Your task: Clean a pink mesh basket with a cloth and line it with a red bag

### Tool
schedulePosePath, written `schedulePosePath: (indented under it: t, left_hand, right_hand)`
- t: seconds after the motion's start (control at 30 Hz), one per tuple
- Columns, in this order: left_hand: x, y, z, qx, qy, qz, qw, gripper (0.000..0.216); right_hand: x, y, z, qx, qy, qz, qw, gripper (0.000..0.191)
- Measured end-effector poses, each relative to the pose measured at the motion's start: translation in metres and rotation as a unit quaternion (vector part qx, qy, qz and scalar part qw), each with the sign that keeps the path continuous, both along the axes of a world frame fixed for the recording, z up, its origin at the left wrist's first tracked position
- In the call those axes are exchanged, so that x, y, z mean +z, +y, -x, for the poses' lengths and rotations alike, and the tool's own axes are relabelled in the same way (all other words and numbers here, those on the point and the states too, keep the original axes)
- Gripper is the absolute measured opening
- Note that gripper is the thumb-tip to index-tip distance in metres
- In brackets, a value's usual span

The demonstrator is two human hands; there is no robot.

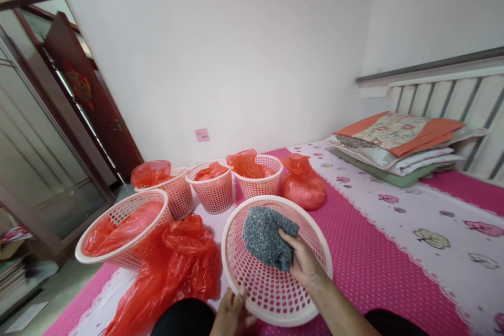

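Note:
A grey speckled cloth [264, 235] is bunched in my right hand [302, 258], whose fingers and thumb close on its right end. It is over the opening of a pink perforated plastic basket [275, 302], tilted toward me. At the basket's lower left rim is my left hand [233, 311], its thumb over the edge and its other fingers partly hidden below. Loose red plastic bags [185, 262] lie crumpled just left of this basket.
Several similar baskets [212, 194] with red bags inside stand along the wall; another basket [161, 215] leans at the left. A tied red bag [302, 189] sits behind mine. Folded bedding [397, 142] is stacked at the right, near a radiator [452, 102].

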State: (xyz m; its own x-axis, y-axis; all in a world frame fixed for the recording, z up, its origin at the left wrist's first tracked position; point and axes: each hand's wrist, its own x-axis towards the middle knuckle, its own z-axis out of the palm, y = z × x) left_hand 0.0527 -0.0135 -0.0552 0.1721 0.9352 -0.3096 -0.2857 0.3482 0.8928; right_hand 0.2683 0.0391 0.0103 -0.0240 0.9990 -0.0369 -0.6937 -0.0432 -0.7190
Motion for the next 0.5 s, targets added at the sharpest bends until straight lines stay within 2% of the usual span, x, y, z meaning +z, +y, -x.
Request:
schedulePosePath:
  t: [0.1, 0.17, 0.27, 0.33, 0.43, 0.5]
  left_hand:
    - [-0.007, -0.002, -0.006, -0.043, -0.016, 0.06, 0.997, 0.067]
    - [-0.01, -0.001, -0.008, -0.055, -0.026, 0.051, 0.997, 0.067]
    - [-0.016, 0.002, -0.007, -0.063, -0.036, 0.01, 0.997, 0.062]
    - [-0.021, 0.003, -0.007, -0.075, -0.038, -0.005, 0.996, 0.061]
    - [-0.032, 0.003, -0.011, -0.066, -0.037, -0.009, 0.997, 0.062]
    - [-0.04, 0.001, -0.016, -0.048, -0.031, -0.016, 0.998, 0.063]
  right_hand:
    - [-0.002, 0.003, -0.002, -0.036, -0.047, -0.023, 0.998, 0.063]
    - [-0.005, 0.006, -0.005, -0.089, -0.118, -0.041, 0.988, 0.059]
    - [-0.01, 0.014, -0.011, -0.174, -0.264, -0.078, 0.945, 0.05]
    - [-0.016, 0.02, -0.014, -0.209, -0.327, -0.098, 0.916, 0.047]
    - [-0.028, 0.026, -0.014, -0.223, -0.375, -0.118, 0.892, 0.046]
    - [-0.037, 0.029, -0.013, -0.225, -0.445, -0.146, 0.855, 0.056]
